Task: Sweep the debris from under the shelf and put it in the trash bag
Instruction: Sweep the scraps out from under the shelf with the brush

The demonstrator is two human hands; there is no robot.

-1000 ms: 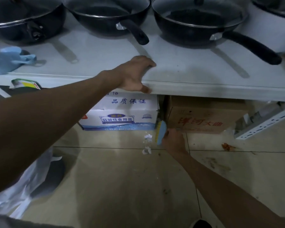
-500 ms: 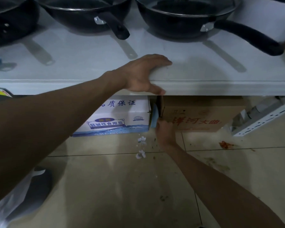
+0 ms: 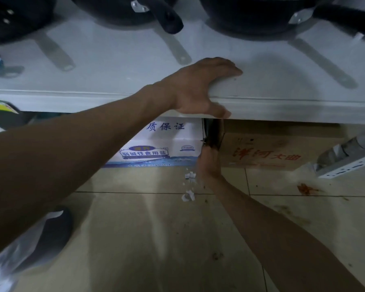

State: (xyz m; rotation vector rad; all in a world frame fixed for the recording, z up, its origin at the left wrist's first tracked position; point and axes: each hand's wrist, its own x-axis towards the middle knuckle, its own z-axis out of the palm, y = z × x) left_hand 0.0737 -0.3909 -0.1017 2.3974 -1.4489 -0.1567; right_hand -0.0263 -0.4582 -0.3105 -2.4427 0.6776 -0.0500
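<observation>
Gripped by the left hand is the shelf edge — the right hand's grasp, reaching beneath between boxes, cannot be told.

Small white paper scraps of debris lie scattered on the floor tile just in front of my shelf; the clear trash bag sits crumpled at lower left.

Pans on shelf; two boxes side by side under it; debris on floor before them.
</observation>
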